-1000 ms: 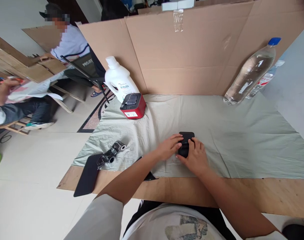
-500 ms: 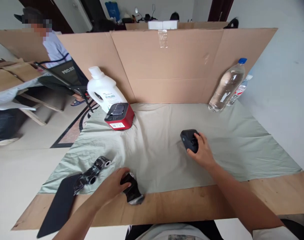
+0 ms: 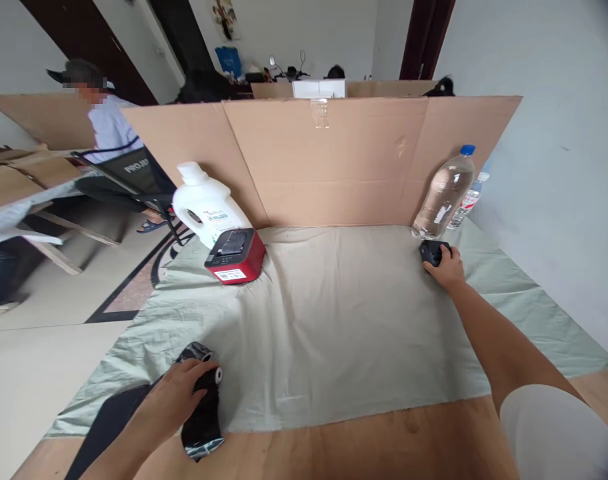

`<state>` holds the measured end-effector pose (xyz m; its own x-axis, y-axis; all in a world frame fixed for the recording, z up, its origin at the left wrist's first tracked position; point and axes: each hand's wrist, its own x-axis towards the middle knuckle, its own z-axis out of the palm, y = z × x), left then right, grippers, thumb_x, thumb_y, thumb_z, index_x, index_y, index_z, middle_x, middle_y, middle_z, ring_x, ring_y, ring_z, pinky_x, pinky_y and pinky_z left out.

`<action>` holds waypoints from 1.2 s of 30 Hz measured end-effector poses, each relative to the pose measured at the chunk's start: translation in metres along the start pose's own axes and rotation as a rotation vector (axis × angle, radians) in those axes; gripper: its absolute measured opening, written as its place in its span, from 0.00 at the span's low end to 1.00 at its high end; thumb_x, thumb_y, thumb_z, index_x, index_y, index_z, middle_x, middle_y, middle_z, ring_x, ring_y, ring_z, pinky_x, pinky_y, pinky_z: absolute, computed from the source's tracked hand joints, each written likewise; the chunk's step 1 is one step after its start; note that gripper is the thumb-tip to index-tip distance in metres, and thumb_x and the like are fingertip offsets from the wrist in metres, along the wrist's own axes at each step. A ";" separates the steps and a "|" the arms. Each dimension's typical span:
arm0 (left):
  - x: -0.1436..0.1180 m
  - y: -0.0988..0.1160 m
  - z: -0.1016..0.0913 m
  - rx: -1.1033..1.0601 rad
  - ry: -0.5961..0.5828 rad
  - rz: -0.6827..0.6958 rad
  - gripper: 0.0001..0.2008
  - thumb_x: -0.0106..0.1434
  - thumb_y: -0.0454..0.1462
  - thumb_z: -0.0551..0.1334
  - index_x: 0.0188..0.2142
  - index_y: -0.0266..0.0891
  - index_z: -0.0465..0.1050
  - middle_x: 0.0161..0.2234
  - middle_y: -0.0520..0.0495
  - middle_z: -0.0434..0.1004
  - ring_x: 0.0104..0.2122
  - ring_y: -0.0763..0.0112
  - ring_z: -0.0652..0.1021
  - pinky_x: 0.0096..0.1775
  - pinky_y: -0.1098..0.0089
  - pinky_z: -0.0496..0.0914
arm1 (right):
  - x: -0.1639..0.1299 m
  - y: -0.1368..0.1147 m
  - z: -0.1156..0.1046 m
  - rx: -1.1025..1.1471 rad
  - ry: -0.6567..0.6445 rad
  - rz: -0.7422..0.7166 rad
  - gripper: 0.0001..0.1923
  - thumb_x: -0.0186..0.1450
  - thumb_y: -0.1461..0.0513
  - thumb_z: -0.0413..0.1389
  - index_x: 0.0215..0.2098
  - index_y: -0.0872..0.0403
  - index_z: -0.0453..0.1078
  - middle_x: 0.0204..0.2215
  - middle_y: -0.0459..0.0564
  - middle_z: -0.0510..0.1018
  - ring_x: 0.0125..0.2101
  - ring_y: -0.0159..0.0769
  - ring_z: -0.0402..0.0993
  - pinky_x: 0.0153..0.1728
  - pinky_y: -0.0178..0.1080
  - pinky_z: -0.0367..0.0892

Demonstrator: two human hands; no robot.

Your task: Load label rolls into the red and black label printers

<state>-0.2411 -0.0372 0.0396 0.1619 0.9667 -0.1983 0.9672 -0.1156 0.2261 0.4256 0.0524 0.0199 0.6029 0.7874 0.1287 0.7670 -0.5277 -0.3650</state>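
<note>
At the lower left, my left hand (image 3: 171, 393) is closed around a small roll in black plastic wrap (image 3: 207, 407); its white core shows at one end, and a loose tail of wrap hangs toward me. Another black-wrapped roll (image 3: 197, 349) lies just behind my fingers. Partly under my left forearm is a dark flat panel (image 3: 111, 417). On the far right of the cloth, my right hand (image 3: 448, 267) grips a small black box-shaped device (image 3: 431, 253) from its right side. It sits just in front of a large clear bottle with a blue cap (image 3: 445, 193).
A red box-shaped device with a black top (image 3: 239, 257) stands before a white jug (image 3: 211, 207) at the back left. A smaller bottle (image 3: 468, 201) leans behind the large one. Cardboard (image 3: 334, 160) walls the back. A seated person (image 3: 111, 123) is at far left.
My right hand has carried the black device back and right, close to the bottles. My left hand has moved the wrapped roll left, beside the other rolls. The view has tilted up slightly.
</note>
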 end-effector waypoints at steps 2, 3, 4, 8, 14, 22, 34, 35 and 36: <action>0.000 0.008 -0.007 -0.016 -0.010 -0.022 0.23 0.49 0.39 0.60 0.46 0.42 0.77 0.47 0.42 0.79 0.50 0.51 0.76 0.53 0.58 0.69 | -0.004 0.000 0.001 -0.051 -0.004 -0.001 0.42 0.58 0.48 0.55 0.66 0.57 0.54 0.66 0.67 0.52 0.60 0.64 0.58 0.56 0.59 0.58; 0.000 0.013 -0.013 -0.046 -0.023 -0.038 0.23 0.49 0.41 0.60 0.46 0.42 0.77 0.47 0.42 0.79 0.49 0.52 0.77 0.52 0.60 0.70 | -0.006 -0.002 0.001 -0.086 0.024 -0.012 0.41 0.59 0.47 0.55 0.65 0.57 0.54 0.66 0.68 0.52 0.61 0.65 0.56 0.57 0.61 0.56; 0.002 0.018 -0.021 -0.086 -0.035 -0.058 0.21 0.51 0.44 0.61 0.45 0.42 0.77 0.46 0.43 0.79 0.47 0.54 0.78 0.49 0.62 0.71 | -0.007 -0.007 0.002 -0.118 0.082 -0.046 0.40 0.60 0.48 0.55 0.65 0.58 0.55 0.66 0.69 0.51 0.63 0.66 0.52 0.58 0.62 0.53; 0.032 0.027 -0.060 -0.209 0.093 -0.136 0.19 0.57 0.52 0.57 0.37 0.42 0.76 0.34 0.47 0.80 0.36 0.59 0.79 0.41 0.66 0.71 | -0.014 -0.060 0.015 -0.070 0.234 -0.333 0.33 0.63 0.52 0.53 0.62 0.60 0.59 0.66 0.69 0.53 0.66 0.62 0.46 0.61 0.61 0.48; 0.148 0.003 -0.091 -0.741 0.503 -0.332 0.18 0.63 0.49 0.55 0.45 0.40 0.72 0.49 0.40 0.76 0.52 0.54 0.72 0.51 0.61 0.65 | -0.076 -0.229 0.077 0.377 -0.157 -0.789 0.37 0.56 0.51 0.60 0.61 0.55 0.62 0.62 0.63 0.64 0.63 0.54 0.58 0.63 0.57 0.54; 0.224 -0.010 -0.058 -1.198 0.423 -0.479 0.23 0.67 0.49 0.52 0.54 0.38 0.67 0.51 0.39 0.74 0.48 0.59 0.74 0.47 0.62 0.68 | -0.191 -0.398 0.129 0.870 -0.786 -0.618 0.50 0.56 0.53 0.64 0.70 0.52 0.46 0.70 0.56 0.50 0.68 0.50 0.48 0.66 0.54 0.50; 0.143 0.100 -0.041 -1.421 0.290 0.001 0.26 0.66 0.48 0.57 0.62 0.45 0.61 0.59 0.48 0.71 0.59 0.58 0.69 0.56 0.61 0.66 | -0.194 -0.289 0.059 1.001 -0.769 -0.647 0.42 0.60 0.60 0.57 0.69 0.42 0.47 0.68 0.43 0.57 0.67 0.44 0.54 0.64 0.54 0.56; 0.129 0.117 -0.036 -1.429 0.271 0.064 0.28 0.66 0.49 0.58 0.63 0.45 0.60 0.61 0.49 0.69 0.62 0.58 0.66 0.59 0.60 0.63 | -0.198 -0.264 0.046 0.996 -0.748 -0.676 0.41 0.61 0.59 0.56 0.69 0.41 0.47 0.68 0.43 0.56 0.67 0.44 0.54 0.64 0.54 0.56; 0.115 0.134 -0.030 -1.434 0.248 0.114 0.29 0.66 0.49 0.58 0.63 0.45 0.60 0.62 0.49 0.66 0.64 0.58 0.63 0.62 0.60 0.60 | -0.203 -0.238 0.033 0.986 -0.725 -0.687 0.40 0.62 0.58 0.55 0.70 0.41 0.46 0.69 0.44 0.55 0.67 0.43 0.54 0.64 0.54 0.56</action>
<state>-0.0991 0.0654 0.0758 0.0420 0.9990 0.0178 -0.0935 -0.0138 0.9955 0.1131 0.0287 0.0501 -0.3028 0.9402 0.1559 0.2087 0.2251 -0.9517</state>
